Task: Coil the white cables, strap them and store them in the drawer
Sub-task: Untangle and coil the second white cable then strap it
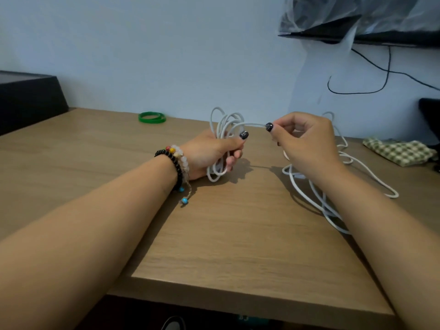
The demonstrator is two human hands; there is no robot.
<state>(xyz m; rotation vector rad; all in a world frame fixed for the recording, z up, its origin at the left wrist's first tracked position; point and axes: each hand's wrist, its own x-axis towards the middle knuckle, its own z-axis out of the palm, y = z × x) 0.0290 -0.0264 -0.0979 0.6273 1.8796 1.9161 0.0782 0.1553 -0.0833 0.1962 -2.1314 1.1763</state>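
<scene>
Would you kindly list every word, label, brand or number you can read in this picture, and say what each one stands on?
None can be read: the white cables, the green bands, the checked cloth and the wooden table show no print.
A faint mark below the table edge is too blurred to read.

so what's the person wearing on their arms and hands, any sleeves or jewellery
No sleeves: both forearms are bare. The left hand has beaded bracelets at the wrist: one of black beads, one of pale translucent beads, a few red, yellow and tan beads, plus a dangling cord with blue beads. The right hand has no jewellery. Nails on both are dark polished.
</scene>
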